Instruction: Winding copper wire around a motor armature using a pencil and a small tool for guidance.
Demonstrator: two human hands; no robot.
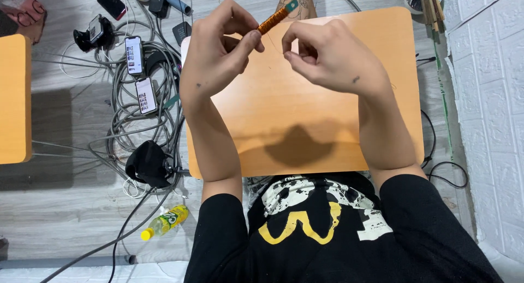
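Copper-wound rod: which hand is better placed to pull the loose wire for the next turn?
Probably the right hand: its fingertips pinch near the thin wire trailing off the rod, while the left hand is already occupied gripping the rod above the table.

table (pixel 305 124) directly before the person | both hands above its far half: left hand (pixel 218 56) to the left, right hand (pixel 333 56) to the right | coil (pixel 274 20) between them, at the left fingertips | cables (pixel 131 114) and two phones (pixel 139 75) on floor left of table | bottle (pixel 164 222) on floor near-left | second table (pixel 13 97) far left
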